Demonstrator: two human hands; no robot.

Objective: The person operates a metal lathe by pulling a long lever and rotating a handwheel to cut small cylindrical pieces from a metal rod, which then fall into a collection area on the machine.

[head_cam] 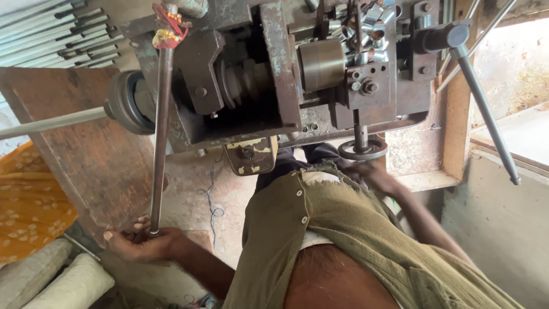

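Observation:
My left hand (139, 240) is closed around the lower end of a long steel lever rod (160, 131). The rod runs up to an old lathe-like machine (274, 74) and has red and yellow thread tied at its top. My right hand (374, 173) is motion-blurred and lies against the near rim of a small round handwheel (361, 150) under the machine's tool slide. The blur hides whether its fingers grip the wheel. A brass-coloured cylinder (322, 64) sits in the machine, with curled metal shavings (366, 28) above it. My olive shirt fills the lower middle.
A thin grey bar (51, 122) sticks out left from the spindle wheel (128, 102). A long handle (486, 114) slants down at right by a window ledge. Metal rods (51, 31) are stacked top left. An orange dotted cloth (28, 200) and white sacks (63, 280) lie lower left.

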